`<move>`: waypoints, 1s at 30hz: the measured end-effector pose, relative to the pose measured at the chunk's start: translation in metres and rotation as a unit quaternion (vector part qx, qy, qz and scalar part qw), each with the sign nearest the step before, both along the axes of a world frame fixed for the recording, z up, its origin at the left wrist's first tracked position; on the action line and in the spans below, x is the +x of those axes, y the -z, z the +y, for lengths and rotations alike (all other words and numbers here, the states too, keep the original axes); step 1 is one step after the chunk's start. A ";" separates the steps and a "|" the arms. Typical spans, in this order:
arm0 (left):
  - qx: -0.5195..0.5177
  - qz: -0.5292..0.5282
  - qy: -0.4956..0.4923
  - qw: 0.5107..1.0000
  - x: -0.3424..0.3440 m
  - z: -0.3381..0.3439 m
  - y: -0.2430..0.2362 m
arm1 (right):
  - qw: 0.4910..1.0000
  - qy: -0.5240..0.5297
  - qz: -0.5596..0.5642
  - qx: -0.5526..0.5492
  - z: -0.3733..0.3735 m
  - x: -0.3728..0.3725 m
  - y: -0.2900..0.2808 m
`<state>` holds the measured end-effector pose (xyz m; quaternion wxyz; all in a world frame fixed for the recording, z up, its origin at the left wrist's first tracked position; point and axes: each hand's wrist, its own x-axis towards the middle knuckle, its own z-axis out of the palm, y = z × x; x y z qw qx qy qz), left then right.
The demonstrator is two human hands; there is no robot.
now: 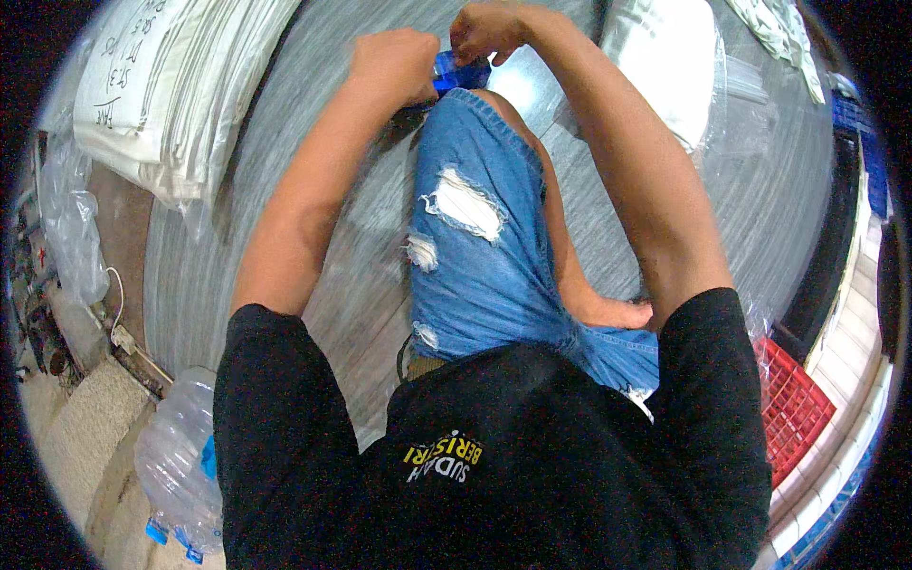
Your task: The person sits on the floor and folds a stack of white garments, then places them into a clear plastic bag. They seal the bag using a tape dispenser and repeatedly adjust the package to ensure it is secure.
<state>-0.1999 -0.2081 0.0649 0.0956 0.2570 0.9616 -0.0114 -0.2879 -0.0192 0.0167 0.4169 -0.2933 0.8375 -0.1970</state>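
Beyond my raised knee, both hands are close together at the top of the view. My left hand (397,63) is closed in a fist against the left end of a shiny blue thing (460,72), whose kind I cannot make out. On the other side, my right hand (486,32) has its fingers bent down and pressed together at the blue thing's upper edge. What lies between those fingertips is hidden. The ripped blue jeans (484,256) on my bent leg sit just below the blue thing and hide its lower side.
A stack of folded white cloth (166,95) in clear plastic lies at the far left. Another white bundle (665,66) is at the far right on the grey floor (356,228). Clear plastic bottles (180,456) lie near left; a red crate (793,408) stands near right.
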 end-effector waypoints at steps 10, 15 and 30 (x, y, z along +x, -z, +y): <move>-0.044 0.021 0.003 0.999 0.011 0.004 0.001 | 0.981 0.138 -0.131 0.038 0.002 0.010 -0.052; -0.028 0.062 0.034 0.997 0.002 0.010 0.007 | 0.980 0.154 -0.101 0.070 0.013 0.024 -0.077; -0.061 0.039 0.033 0.997 0.000 0.014 0.007 | 0.973 0.166 -0.127 -0.098 0.060 0.013 -0.023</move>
